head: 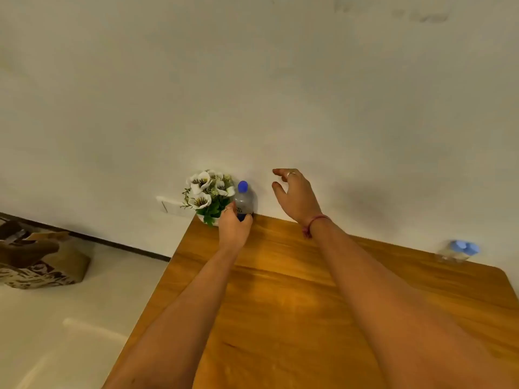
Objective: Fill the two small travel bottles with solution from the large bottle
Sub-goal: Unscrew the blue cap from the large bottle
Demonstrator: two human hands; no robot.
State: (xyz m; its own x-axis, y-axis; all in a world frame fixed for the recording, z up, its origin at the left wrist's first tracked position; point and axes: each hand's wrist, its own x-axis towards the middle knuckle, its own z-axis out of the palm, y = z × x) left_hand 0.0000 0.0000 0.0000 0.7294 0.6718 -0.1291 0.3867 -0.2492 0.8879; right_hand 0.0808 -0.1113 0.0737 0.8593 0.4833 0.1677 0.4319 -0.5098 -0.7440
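Large bottle (pixel 245 200) stands upright at the far corner of the table (pixel 309 304), just right of the flower pot (pixel 209 196), blue cap up. Left hand (pixel 234 228) wraps its lower body, fingers closed round it. Right hand (pixel 295 196) hovers empty, fingers spread, just right of the bottle. Travel bottles (pixel 460 251) sit well off to the right, blurred.

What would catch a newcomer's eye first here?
The left hand gripping the large bottle with its blue cap at the table's far left corner, beside white flowers. The right hand hovers open nearby; two small bottles stand far right.
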